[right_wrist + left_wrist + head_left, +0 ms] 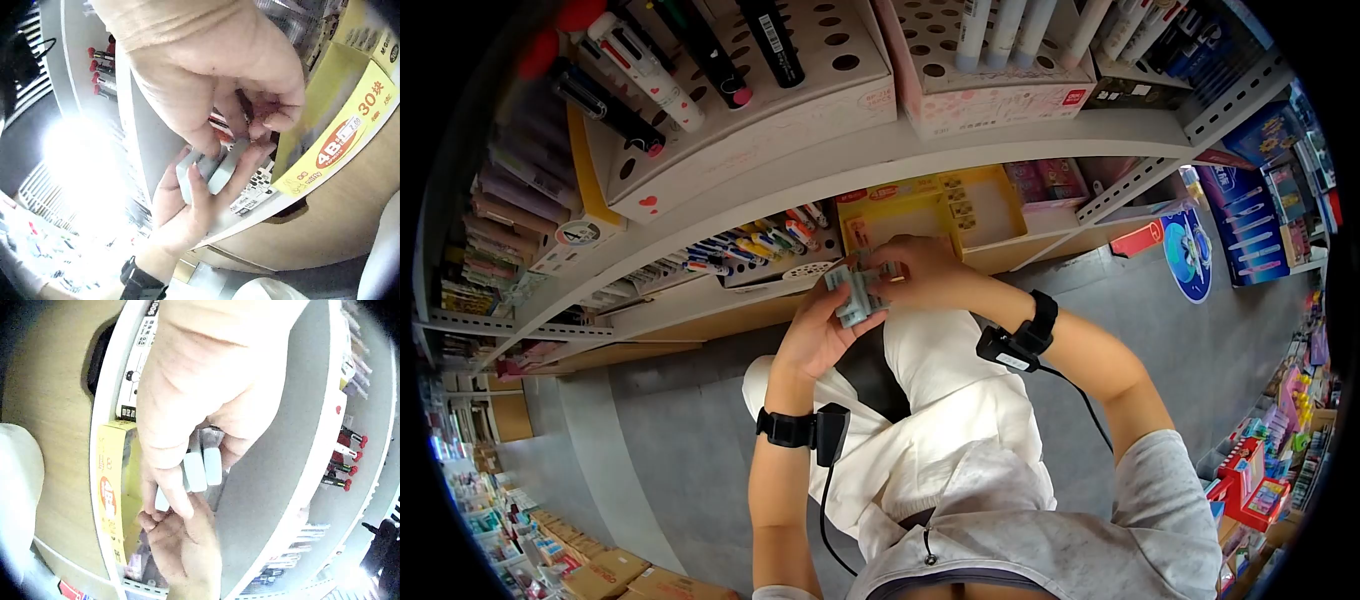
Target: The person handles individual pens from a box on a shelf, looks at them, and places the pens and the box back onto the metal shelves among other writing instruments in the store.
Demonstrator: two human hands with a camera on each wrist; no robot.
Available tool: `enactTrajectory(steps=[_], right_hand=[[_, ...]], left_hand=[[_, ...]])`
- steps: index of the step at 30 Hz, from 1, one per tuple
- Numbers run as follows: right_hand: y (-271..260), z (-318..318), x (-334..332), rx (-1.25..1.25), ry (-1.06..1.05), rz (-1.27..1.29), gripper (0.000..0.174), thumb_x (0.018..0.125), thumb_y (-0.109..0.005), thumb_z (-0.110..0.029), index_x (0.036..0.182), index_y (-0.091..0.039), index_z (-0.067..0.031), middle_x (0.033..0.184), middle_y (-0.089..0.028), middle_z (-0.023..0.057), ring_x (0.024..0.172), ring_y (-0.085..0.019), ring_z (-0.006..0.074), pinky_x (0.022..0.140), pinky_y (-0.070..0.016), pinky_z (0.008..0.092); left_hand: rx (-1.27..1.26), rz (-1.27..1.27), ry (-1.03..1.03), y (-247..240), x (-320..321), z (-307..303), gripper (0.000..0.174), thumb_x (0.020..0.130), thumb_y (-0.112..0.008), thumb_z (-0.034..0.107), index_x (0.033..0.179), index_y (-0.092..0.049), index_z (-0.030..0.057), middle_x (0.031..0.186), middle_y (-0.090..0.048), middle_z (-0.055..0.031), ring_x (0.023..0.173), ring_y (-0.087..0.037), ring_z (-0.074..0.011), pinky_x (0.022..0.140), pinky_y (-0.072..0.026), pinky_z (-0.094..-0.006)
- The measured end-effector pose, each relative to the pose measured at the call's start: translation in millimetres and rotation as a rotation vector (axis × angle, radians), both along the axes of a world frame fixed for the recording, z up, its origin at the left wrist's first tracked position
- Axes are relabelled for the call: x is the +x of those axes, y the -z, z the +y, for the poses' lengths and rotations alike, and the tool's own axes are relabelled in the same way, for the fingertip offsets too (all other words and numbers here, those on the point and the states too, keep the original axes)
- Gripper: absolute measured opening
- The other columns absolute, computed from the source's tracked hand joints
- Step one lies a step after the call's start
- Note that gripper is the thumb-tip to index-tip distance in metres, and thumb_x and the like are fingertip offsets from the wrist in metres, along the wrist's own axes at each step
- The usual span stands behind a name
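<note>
Both hands meet in front of a shop shelf (800,180) over a small stack of grey-green erasers (855,292). My left hand (825,325) grips the stack from below, its fingers curled round the pale blocks (200,470). My right hand (920,268) pinches the top of the same stack (215,170) with thumb and fingertips. A yellow eraser display box (920,210) stands on the shelf just behind the hands, also seen as the yellow box (340,134) and the yellow box (109,487).
Pen racks with capped markers (700,60) fill the upper shelf, and a row of coloured pens (750,245) lies left of the yellow box. More stocked shelving (1270,200) stands at the right; cardboard boxes (610,570) sit on the grey floor at lower left.
</note>
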State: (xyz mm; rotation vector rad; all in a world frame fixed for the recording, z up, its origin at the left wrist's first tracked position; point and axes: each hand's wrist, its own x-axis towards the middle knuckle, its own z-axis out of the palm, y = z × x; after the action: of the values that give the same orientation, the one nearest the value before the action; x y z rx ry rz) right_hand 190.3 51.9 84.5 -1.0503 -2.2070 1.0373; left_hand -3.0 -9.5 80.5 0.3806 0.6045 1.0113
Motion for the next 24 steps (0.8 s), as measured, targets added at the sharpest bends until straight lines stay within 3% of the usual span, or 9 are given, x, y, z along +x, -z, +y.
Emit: enactTrajectory(steps=[3, 7, 9, 13, 17, 19, 24], right_hand=[[2.9, 1.9, 3.3, -0.118, -0.027, 0.005, 0.034, 0.073, -0.072, -0.021, 0.102, -0.066, -0.0052, 0.087, -0.065, 0.0074, 0.069, -0.06, 0.0141, 0.063, -0.0483, 0.029], [4.8, -2.3, 10.7, -0.166, -0.021, 0.104, 0.027, 0.076, -0.071, -0.016, 0.099, -0.065, -0.0041, 0.085, -0.065, 0.0056, 0.069, -0.058, 0.0124, 0.061, -0.0473, 0.0273], [8.5, -3.2, 14.6, -0.635, 0.045, 0.437, 0.017, 0.08, -0.069, -0.011, 0.094, -0.063, -0.0026, 0.081, -0.064, 0.0036, 0.069, -0.058, 0.0104, 0.061, -0.0466, 0.0245], [14.9, 27.5, 30.5, -0.573, 0.055, 0.346, 0.013, 0.082, -0.068, -0.008, 0.093, -0.062, -0.0018, 0.083, -0.064, 0.0035, 0.071, -0.059, 0.0099, 0.062, -0.0471, 0.023], [29.3, 60.5, 34.9, -0.363, 0.207, 0.236, 0.014, 0.079, -0.071, -0.009, 0.089, -0.063, -0.0019, 0.081, -0.066, 0.0052, 0.071, -0.06, 0.0101, 0.063, -0.0473, 0.0238], [30.6, 64.0, 30.5, -0.156, 0.176, -0.042, 0.013, 0.077, -0.072, -0.008, 0.083, -0.064, -0.0016, 0.077, -0.067, 0.0062, 0.068, -0.06, 0.0105, 0.062, -0.0474, 0.0249], [35.3, 60.0, 25.2, -0.253, 0.159, -0.047, 0.013, 0.075, -0.073, -0.009, 0.08, -0.065, -0.001, 0.07, -0.066, 0.0065, 0.06, -0.06, 0.0125, 0.058, -0.0476, 0.027]], left_hand=[[-0.006, 0.003, 0.02, -1.5, 2.2, -0.6, 0.043, 0.096, -0.05, 0.013, 0.135, -0.035, 0.0036, 0.119, -0.055, -0.0149, 0.109, -0.059, -0.0264, 0.092, -0.0536, -0.0458], [-0.029, -0.011, 0.043, 3.1, 2.9, 1.8, 0.042, 0.096, -0.05, 0.013, 0.134, -0.035, 0.0022, 0.121, -0.054, -0.0159, 0.111, -0.058, -0.0274, 0.092, -0.0533, -0.0454], [-0.05, -0.007, 0.071, 1.8, 4.1, 2.8, 0.043, 0.096, -0.05, 0.012, 0.134, -0.034, 0.0007, 0.123, -0.054, -0.0168, 0.111, -0.058, -0.0286, 0.092, -0.0535, -0.0445], [-0.045, 0.032, 0.039, 3.7, 1.1, 1.1, 0.046, 0.096, -0.05, 0.013, 0.136, -0.032, -0.0007, 0.127, -0.052, -0.0187, 0.114, -0.057, -0.0324, 0.093, -0.0527, -0.0428], [-0.032, 0.105, 0.063, 4.2, -3.6, -1.6, 0.046, 0.096, -0.05, 0.016, 0.135, -0.033, -0.0028, 0.13, -0.05, -0.0217, 0.118, -0.053, -0.0386, 0.095, -0.0517, -0.0407], [-0.032, 0.131, 0.064, 3.8, -5.3, -3.1, 0.046, 0.096, -0.051, 0.018, 0.133, -0.034, -0.0038, 0.132, -0.049, -0.0237, 0.12, -0.05, -0.0413, 0.095, -0.0516, -0.0401], [-0.004, 0.166, 0.056, 3.0, -9.6, -6.8, 0.046, 0.096, -0.052, 0.018, 0.133, -0.035, -0.0036, 0.131, -0.049, -0.0234, 0.121, -0.05, -0.0413, 0.094, -0.052, -0.0408]])
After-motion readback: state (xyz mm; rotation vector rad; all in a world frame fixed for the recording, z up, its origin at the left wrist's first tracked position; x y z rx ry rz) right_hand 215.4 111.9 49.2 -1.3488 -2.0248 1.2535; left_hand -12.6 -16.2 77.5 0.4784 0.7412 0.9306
